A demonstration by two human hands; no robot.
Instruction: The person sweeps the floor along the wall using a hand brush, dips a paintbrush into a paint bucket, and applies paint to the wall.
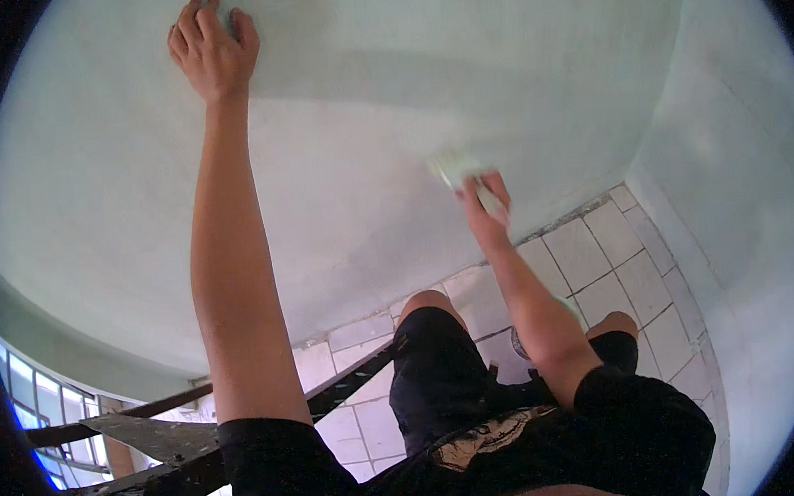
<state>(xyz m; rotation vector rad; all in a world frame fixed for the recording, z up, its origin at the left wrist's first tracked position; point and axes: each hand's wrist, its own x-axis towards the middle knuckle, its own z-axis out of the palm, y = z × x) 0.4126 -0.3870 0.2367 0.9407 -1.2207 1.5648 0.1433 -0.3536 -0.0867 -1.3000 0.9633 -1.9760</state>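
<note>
My left hand (214, 50) reaches high up on the pale green wall (363, 141), its fingers apart and slightly bent against the surface, with no object visible in it. Lower and to the right, my right hand (488, 204) is closed around the handle of a paintbrush (454, 167). The brush's wide, light-coloured head points up and left at the wall; motion blurs it, so I cannot tell whether the bristles touch. Both forearms cast soft shadows on the wall.
A dark, paint-spattered frame, perhaps a ladder (148, 492), stands at my left beside my arm. A second wall (730, 200) meets the first at the right. White floor tiles (597, 245) lie below my legs. A barred window (52, 405) shows at the far left.
</note>
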